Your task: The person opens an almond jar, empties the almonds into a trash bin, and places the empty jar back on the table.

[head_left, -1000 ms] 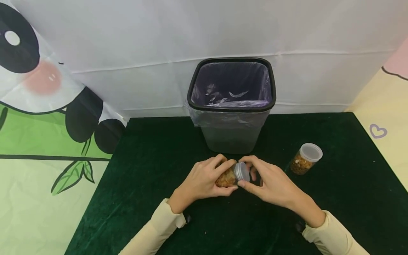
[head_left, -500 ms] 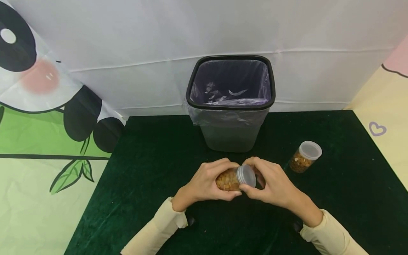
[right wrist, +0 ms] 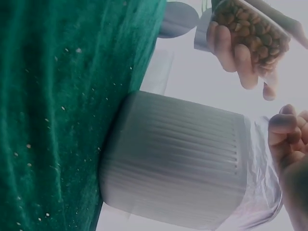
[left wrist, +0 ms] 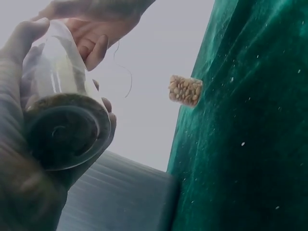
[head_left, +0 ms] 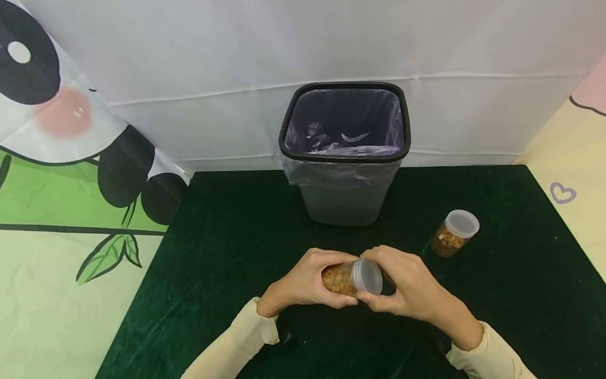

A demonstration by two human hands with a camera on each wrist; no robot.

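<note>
A clear jar (head_left: 339, 279) of yellow-brown pieces lies tipped on its side between the hands in the head view, lid end to the right. My left hand (head_left: 310, 279) grips the jar's body, thumb below and fingers above. My right hand (head_left: 407, 289) holds the pale screw lid (head_left: 368, 276), its thumb at the lower edge and its forefinger at the upper. Most of its other fingers are hidden there. In the left wrist view the jar's round base (left wrist: 65, 132) faces the camera. Curled fingers of the right hand (right wrist: 291, 139) show in the right wrist view.
A second lidded jar (head_left: 452, 234) with brown pieces stands to the right on the green cloth (head_left: 227, 221). Behind the hands is a grey bin (head_left: 345, 202) with a clear plastic liner and black rim. A white printed backdrop (head_left: 213, 63) rises behind it.
Both hands and the jar have moved a little toward the person and slightly right. The left fingers, bent up over the jar before, now lie along it. The second jar stays in place.
</note>
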